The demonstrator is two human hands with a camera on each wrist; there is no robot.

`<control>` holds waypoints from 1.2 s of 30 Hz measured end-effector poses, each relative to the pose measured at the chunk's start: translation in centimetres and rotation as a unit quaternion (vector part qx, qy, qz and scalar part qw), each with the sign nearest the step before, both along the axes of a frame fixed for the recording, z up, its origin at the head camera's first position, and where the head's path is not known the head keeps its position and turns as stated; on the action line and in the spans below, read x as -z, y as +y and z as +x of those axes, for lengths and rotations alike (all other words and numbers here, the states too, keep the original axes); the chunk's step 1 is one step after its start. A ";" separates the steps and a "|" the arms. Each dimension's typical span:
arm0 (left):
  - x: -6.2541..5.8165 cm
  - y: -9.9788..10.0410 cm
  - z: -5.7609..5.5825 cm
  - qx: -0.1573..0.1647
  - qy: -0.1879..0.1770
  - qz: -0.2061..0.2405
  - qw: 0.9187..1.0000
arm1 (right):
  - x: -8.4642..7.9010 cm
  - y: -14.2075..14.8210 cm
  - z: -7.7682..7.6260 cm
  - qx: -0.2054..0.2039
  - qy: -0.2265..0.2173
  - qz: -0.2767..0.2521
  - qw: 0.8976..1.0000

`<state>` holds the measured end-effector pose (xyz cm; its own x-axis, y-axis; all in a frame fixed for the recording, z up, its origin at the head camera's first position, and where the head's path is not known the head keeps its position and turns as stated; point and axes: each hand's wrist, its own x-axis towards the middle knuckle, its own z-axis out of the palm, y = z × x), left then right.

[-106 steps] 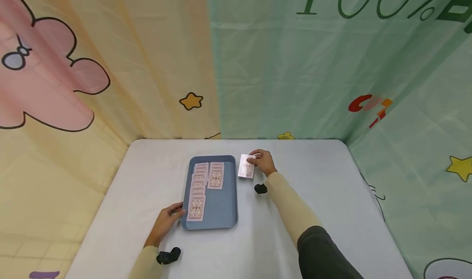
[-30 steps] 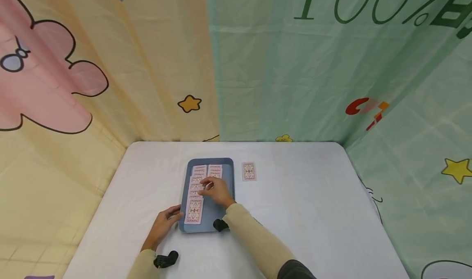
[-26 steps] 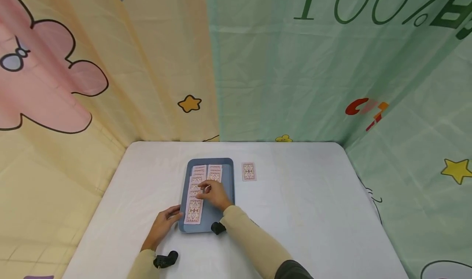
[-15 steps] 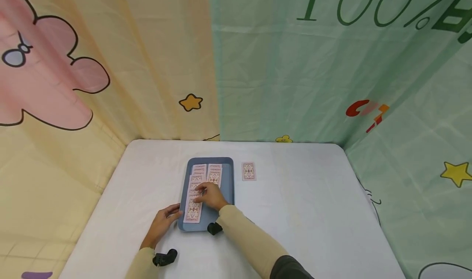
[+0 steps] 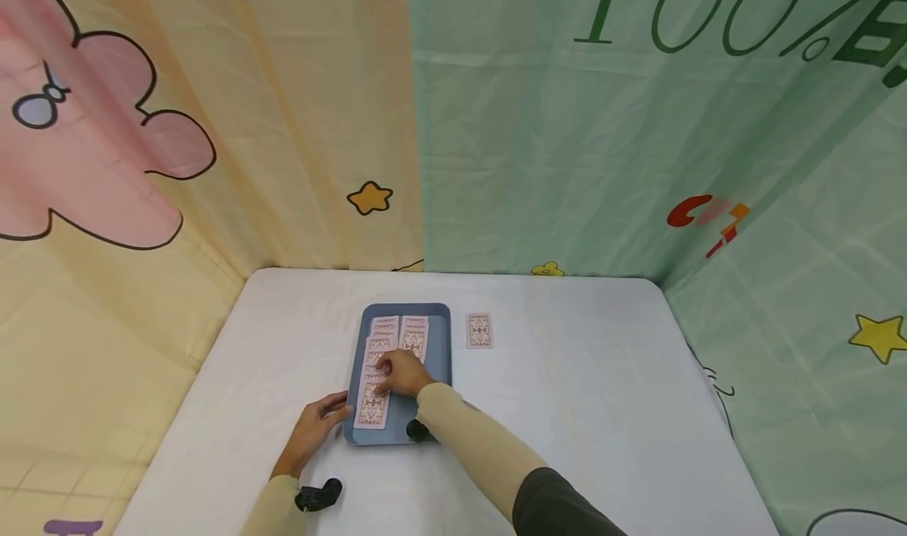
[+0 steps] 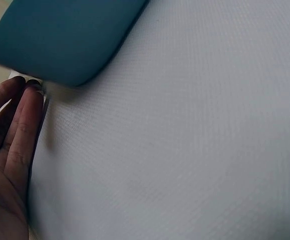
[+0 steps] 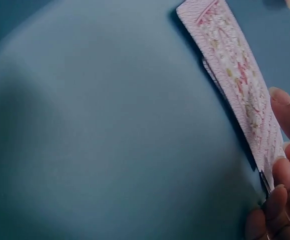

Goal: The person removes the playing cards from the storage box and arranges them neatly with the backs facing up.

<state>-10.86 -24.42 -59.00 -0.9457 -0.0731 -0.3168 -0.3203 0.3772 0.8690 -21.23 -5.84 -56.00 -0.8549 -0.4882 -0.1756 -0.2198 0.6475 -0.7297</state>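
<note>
A blue tray (image 5: 442, 371) lies on the white table and carries overlapping playing cards (image 5: 370, 410), backs up, in two columns. The left column is longer than the right one. My left hand (image 5: 309, 434) rests at the tray's left side, its straight fingers touching the edge; the left wrist view shows the fingers (image 6: 22, 140) by the tray's corner. Over the left column is my right hand (image 5: 405, 373), loosely bent, thumb and forefinger apart. The right wrist view has its thumb (image 7: 287, 115) and fingertips at the edge of a patterned card (image 7: 240, 80); no clear pinch shows.
A single face-down card (image 5: 479, 331) lies on the table to the right of the tray. The white table (image 5: 581, 378) meets printed curtains (image 5: 531, 142) at its back and sides. A black wrist camera (image 5: 319, 495) sits at my left wrist.
My right hand held the single card right of the tray, then let it go on the table. It moved left over the tray and shifted slightly down the left column. My left hand stayed.
</note>
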 end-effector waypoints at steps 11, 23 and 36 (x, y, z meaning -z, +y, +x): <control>0.3 -0.2 -0.2 -0.003 -0.003 -0.001 1.000 | 0.5 -0.7 -0.2 -0.034 0.033 0.092 0.995; 0.3 -0.1 -0.3 -0.002 0.009 0.004 1.000 | 1.5 -1.1 -0.1 -0.050 0.080 0.137 0.986; -0.2 0.0 0.0 0.006 0.008 -0.005 1.000 | 1.4 -1.2 0.2 -0.058 0.101 0.145 0.983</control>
